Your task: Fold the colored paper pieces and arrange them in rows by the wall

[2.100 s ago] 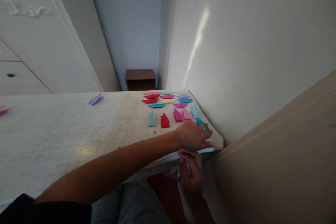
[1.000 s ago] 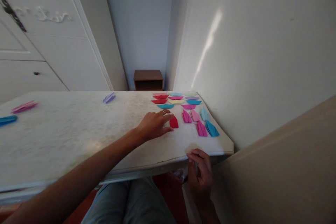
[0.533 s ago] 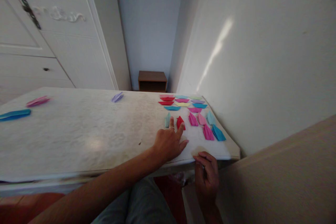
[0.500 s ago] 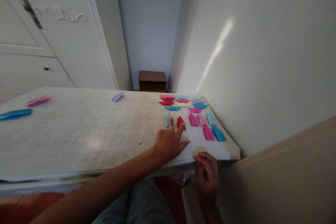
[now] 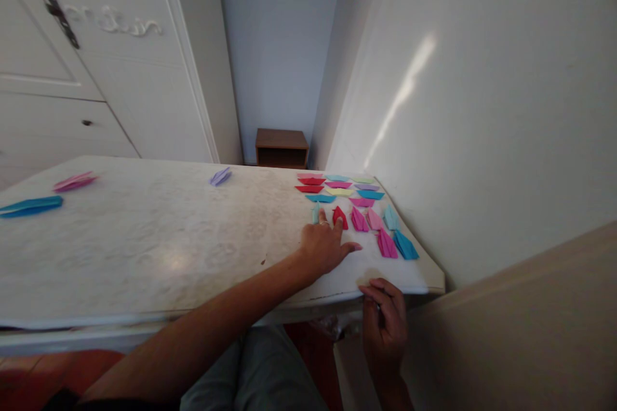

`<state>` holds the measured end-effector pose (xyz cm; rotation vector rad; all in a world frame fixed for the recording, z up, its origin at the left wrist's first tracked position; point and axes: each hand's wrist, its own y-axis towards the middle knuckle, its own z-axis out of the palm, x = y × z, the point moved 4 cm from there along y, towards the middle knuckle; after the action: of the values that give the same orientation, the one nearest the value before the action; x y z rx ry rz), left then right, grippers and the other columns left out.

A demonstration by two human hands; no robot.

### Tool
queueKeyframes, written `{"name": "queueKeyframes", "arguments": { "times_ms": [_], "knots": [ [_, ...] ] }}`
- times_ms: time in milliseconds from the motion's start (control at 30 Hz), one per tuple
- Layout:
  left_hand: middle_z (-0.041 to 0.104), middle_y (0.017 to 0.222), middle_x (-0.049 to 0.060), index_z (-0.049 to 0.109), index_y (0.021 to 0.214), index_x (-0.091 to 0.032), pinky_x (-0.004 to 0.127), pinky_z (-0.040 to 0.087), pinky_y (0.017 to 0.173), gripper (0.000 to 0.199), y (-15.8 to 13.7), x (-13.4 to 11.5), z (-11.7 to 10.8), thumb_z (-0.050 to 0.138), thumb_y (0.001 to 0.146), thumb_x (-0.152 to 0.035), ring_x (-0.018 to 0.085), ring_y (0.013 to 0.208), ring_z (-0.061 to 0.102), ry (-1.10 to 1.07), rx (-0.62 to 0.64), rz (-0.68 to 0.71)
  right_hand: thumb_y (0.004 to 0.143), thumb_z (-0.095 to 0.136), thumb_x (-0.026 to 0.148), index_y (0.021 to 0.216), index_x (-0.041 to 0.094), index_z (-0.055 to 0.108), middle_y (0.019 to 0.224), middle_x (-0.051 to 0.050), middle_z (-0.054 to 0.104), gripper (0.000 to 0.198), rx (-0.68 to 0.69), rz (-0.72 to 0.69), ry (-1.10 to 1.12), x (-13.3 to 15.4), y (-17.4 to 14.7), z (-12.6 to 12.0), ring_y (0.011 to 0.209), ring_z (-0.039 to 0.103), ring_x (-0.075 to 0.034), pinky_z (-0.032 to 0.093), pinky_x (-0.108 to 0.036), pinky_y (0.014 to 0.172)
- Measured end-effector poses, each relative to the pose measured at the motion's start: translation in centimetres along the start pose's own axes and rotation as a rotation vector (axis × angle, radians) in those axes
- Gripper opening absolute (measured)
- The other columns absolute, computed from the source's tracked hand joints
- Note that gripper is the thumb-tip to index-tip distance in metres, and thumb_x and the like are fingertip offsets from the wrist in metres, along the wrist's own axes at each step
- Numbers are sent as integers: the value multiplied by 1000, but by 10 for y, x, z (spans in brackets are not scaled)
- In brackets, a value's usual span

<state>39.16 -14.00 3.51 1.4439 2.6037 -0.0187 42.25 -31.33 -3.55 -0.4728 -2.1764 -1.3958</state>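
My left hand [image 5: 328, 247] reaches over the right part of the table with its fingers spread. One fingertip presses on a red folded-paper piece [image 5: 340, 217], another on a pale teal folded-paper piece [image 5: 315, 212], partly hidden beneath it. Right beside the red piece stands a magenta folded-paper piece [image 5: 359, 219]. Farther right are a pink one [image 5: 374, 219], a light blue one [image 5: 391, 218], a second magenta one [image 5: 387, 244] and a blue one [image 5: 406, 245]. My right hand [image 5: 385, 314] rests at the table's near edge, fingers curled and closed, with nothing visible in them.
Several flat, boat-shaped paper pieces [image 5: 339, 192] lie in rows at the table's [image 5: 193, 237] far right corner. Lilac [image 5: 220, 176], pink [image 5: 76, 181] and blue [image 5: 31, 206] folded papers lie to the left. A wall [image 5: 482, 141] borders the right side; a white cabinet [image 5: 120, 64] stands behind.
My left hand has slid forward and slightly right, pushing the red and pale teal pieces away from me, the red one nearer the magenta piece. My right hand has stayed at the edge.
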Motion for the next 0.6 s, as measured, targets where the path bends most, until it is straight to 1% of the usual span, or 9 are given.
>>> {"name": "queueKeyframes", "arguments": {
  "times_ms": [100,167,200,267,333,400,500,600],
  "knots": [
    [35,145,30,32,146,-18,47,50,80,81,-6,2,-5,23,86,-71,40,116,55,-11,-17,3,89,49,12,95,19,67,103,-9,57,20,8,-5,-12,1,1,0,99,57,-21,47,-38,85],
    [36,145,27,31,146,-20,45,50,78,76,-15,7,-12,24,89,-69,38,108,61,-23,-63,5,89,48,12,94,19,67,103,-9,57,21,14,0,-22,2,3,0,99,57,-21,47,-38,85],
    [39,144,25,32,145,-21,43,50,77,72,-20,11,-16,24,90,-66,36,104,63,-31,-93,8,89,48,13,94,19,67,103,-9,58,21,17,2,-28,3,4,0,98,57,-21,48,-37,85],
    [52,133,19,40,139,-21,40,50,74,61,-30,23,-24,27,94,-59,32,97,65,-46,-141,7,90,48,14,93,18,67,101,-8,59,19,26,10,-52,7,8,-2,97,58,-20,48,-37,84],
    [62,117,14,52,125,-20,37,48,72,46,-41,40,-29,32,95,-50,28,91,66,-64,-150,-18,89,49,16,92,18,67,99,-8,61,17,46,31,-82,10,14,-4,94,59,-20,48,-35,83],
    [67,100,11,59,108,-19,33,46,70,34,-51,61,-32,37,95,-41,25,83,66,-86,-124,-60,89,50,20,91,18,66,96,-7,63,16,82,68,-109,14,22,-5,90,61,-20,49,-34,81],
    [69,79,6,61,91,-19,29,40,62,25,-69,95,-35,41,92,-34,22,71,65,-123,-102,-111,89,50,25,92,19,66,92,-6,66,17,138,120,-119,22,36,-4,83,62,-19,50,-30,73],
    [66,69,4,59,79,-19,28,33,57,22,-90,128,-37,43,89,-31,19,64,61,-164,-142,-151,87,52,29,91,20,66,91,-6,67,17,192,146,-66,32,52,8,79,63,-18,50,-27,64]
  ]
}}
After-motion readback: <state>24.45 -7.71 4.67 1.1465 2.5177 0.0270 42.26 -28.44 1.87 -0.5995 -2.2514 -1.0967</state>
